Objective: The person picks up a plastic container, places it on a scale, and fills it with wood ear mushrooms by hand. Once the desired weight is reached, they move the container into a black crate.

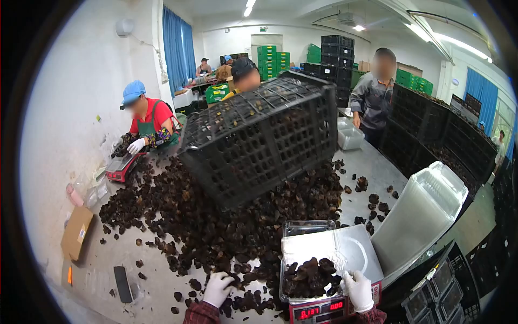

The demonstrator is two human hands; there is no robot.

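Note:
My left hand [218, 289], in a white glove, rests at the near edge of a heap of dark, curled mushroom-like pieces [216, 237], fingers partly curled; what lies under them is hidden. A clear tray holding dark pieces [310, 278] stands on a red and silver scale [359, 243] with a lit red display. At the tray's right side is my right hand [358, 291], also gloved, its fingers bent at the rim. Above the heap, a black slatted crate [264, 135] is tilted, with dark pieces inside.
Stacked clear trays [421, 210] lean right of the scale. A phone-like dark object [123, 284] and a cardboard piece [77, 232] lie left. One worker [148, 116] handles pieces by another scale; one is behind the crate, another [372, 97] stands back right. Black crates [431, 124] line the right.

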